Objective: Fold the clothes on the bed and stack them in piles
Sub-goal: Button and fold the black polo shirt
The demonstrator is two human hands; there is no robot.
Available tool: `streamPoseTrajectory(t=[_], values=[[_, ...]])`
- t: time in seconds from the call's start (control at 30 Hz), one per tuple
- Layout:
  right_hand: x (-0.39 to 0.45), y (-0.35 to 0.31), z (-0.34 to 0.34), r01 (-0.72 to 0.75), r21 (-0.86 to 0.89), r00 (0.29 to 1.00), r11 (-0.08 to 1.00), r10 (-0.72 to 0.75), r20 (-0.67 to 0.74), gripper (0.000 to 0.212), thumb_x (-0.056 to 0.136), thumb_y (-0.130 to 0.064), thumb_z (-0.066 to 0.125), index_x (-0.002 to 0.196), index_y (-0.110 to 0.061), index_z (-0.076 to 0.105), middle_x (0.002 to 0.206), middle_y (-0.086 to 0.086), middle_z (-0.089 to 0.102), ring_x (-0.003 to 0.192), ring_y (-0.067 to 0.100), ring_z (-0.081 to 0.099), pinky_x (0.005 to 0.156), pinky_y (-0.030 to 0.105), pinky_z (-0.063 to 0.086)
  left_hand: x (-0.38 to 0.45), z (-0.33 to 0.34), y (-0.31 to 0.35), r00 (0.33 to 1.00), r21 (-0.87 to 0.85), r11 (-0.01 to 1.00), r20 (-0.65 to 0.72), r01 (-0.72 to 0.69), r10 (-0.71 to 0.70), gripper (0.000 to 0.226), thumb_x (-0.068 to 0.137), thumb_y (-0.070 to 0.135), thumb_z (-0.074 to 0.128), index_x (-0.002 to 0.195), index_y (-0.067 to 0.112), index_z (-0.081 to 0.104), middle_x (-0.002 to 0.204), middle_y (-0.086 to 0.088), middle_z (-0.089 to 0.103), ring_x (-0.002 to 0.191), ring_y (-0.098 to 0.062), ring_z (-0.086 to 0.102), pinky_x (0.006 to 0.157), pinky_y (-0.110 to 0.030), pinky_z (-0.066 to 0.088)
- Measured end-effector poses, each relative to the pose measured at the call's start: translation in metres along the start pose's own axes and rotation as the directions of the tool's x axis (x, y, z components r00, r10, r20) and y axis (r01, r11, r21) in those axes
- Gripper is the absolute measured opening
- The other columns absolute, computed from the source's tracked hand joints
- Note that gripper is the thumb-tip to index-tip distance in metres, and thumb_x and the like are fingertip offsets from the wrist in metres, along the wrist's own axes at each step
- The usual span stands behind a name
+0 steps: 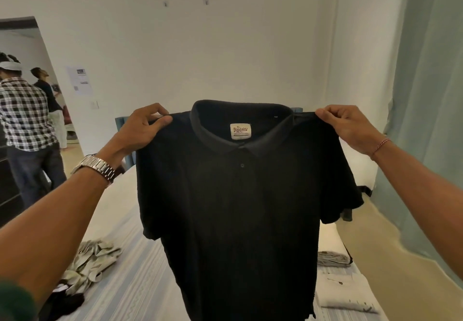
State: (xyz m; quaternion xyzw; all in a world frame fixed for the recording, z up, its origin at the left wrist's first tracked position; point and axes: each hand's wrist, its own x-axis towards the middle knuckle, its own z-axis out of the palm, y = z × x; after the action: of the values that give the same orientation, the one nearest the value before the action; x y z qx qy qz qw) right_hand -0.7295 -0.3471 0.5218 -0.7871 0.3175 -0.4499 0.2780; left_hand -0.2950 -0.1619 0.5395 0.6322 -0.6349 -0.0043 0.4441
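A black polo shirt (238,208) hangs spread out in the air over the bed (140,270), its collar and cream label facing me. My left hand (144,126) pinches its left shoulder seam. My right hand (344,125) pinches the right shoulder seam. The shirt's lower hem falls below the frame and hides the middle of the bed.
A crumpled pale garment (92,263) and a dark one (65,305) lie on the bed's left side. Folded clothes, one grey (333,258) and one white (345,293), sit at the right. Two people (27,120) stand in the doorway at left. A pale curtain (431,120) hangs at right.
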Motion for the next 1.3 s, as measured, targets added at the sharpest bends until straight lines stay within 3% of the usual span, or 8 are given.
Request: streamPoseTrajectory(t=[0.13,0.27,0.43,0.63,0.87,1.03,1.13,1.3], values=[[-0.004,-0.006,-0.001,-0.062,0.095,0.998,0.994,0.064,-0.019,0.036,0.099,-0.041,0.056,0.102,-0.009,0.073,0.098,0.003,0.070,0.092,0.009,0.065,0.078,0.014,0.053,0.002,-0.010,-0.003,0.985,-0.096,0.990,0.147,0.106,-0.091,0.021,0.103,0.031,0.055,0.112,0.016,0.066,0.108,-0.005,0.072,0.099,-0.024,0.067,0.079,-0.029,0.051],[-0.007,-0.014,0.000,-0.217,0.197,0.975,0.956,0.203,0.091,0.034,0.100,-0.038,0.056,0.107,-0.009,0.074,0.105,0.003,0.075,0.101,0.014,0.068,0.084,0.025,0.052,0.006,-0.011,-0.009,0.988,-0.128,0.985,0.121,0.115,-0.099,0.022,0.103,0.032,0.055,0.112,0.017,0.067,0.108,-0.005,0.073,0.101,-0.027,0.068,0.084,-0.034,0.053],[-0.014,-0.022,0.001,-0.224,0.209,0.970,0.952,0.196,0.144,0.038,0.097,-0.043,0.055,0.100,-0.010,0.074,0.091,0.001,0.078,0.088,0.014,0.073,0.068,0.019,0.058,0.014,-0.019,-0.015,0.993,-0.117,0.990,0.097,0.076,-0.065,0.017,0.101,0.031,0.059,0.108,0.020,0.070,0.104,-0.004,0.075,0.100,-0.028,0.069,0.092,-0.041,0.056],[-0.013,-0.026,-0.011,-0.168,-0.058,0.952,0.984,0.177,0.250,0.033,0.086,-0.036,0.065,0.097,-0.006,0.072,0.091,0.010,0.071,0.092,0.024,0.067,0.086,0.037,0.057,0.016,-0.037,-0.018,0.987,-0.174,0.984,0.158,0.039,-0.011,0.007,0.095,0.020,0.067,0.097,0.017,0.074,0.090,0.001,0.074,0.093,-0.024,0.068,0.085,-0.034,0.051],[-0.019,-0.037,-0.003,-0.212,0.012,0.939,0.977,0.200,0.281,0.029,0.088,-0.036,0.062,0.090,-0.007,0.063,0.079,0.007,0.059,0.085,0.021,0.057,0.078,0.033,0.048,0.019,-0.038,-0.017,0.975,-0.168,0.980,0.208,0.111,-0.074,0.009,0.095,0.018,0.067,0.097,0.011,0.071,0.093,-0.006,0.074,0.093,-0.028,0.069,0.085,-0.039,0.054],[-0.032,-0.054,0.020,-0.432,0.103,0.864,0.896,0.379,0.331,0.039,0.095,-0.034,0.061,0.106,0.002,0.068,0.095,0.014,0.075,0.087,0.024,0.073,0.077,0.033,0.060,0.031,-0.004,-0.014,0.976,0.008,0.978,-0.068,0.208,-0.207,0.023,0.098,0.030,0.065,0.084,0.012,0.069,0.082,-0.004,0.066,0.080,-0.020,0.062,0.070,-0.031,0.049],[-0.044,-0.076,0.056,-0.511,0.184,0.826,0.840,0.420,0.377,0.027,0.098,-0.027,0.059,0.099,-0.002,0.069,0.089,0.010,0.076,0.076,0.018,0.074,0.072,0.032,0.060,0.033,0.032,-0.004,0.933,0.115,0.942,-0.217,0.315,-0.286,0.035,0.096,0.020,0.059,0.064,0.010,0.048,0.065,-0.004,0.048,0.065,-0.020,0.048,0.054,-0.032,0.035],[-0.054,-0.094,0.126,-0.497,0.551,0.856,0.671,0.274,0.438,0.019,0.100,-0.024,0.056,0.095,-0.007,0.060,0.088,0.014,0.060,0.084,0.024,0.060,0.070,0.031,0.059,0.031,0.080,0.007,0.897,-0.208,0.878,-0.004,0.431,-0.441,0.031,0.095,0.005,0.052,0.066,0.010,0.041,0.065,-0.005,0.040,0.061,-0.017,0.041,0.050,-0.029,0.030]])
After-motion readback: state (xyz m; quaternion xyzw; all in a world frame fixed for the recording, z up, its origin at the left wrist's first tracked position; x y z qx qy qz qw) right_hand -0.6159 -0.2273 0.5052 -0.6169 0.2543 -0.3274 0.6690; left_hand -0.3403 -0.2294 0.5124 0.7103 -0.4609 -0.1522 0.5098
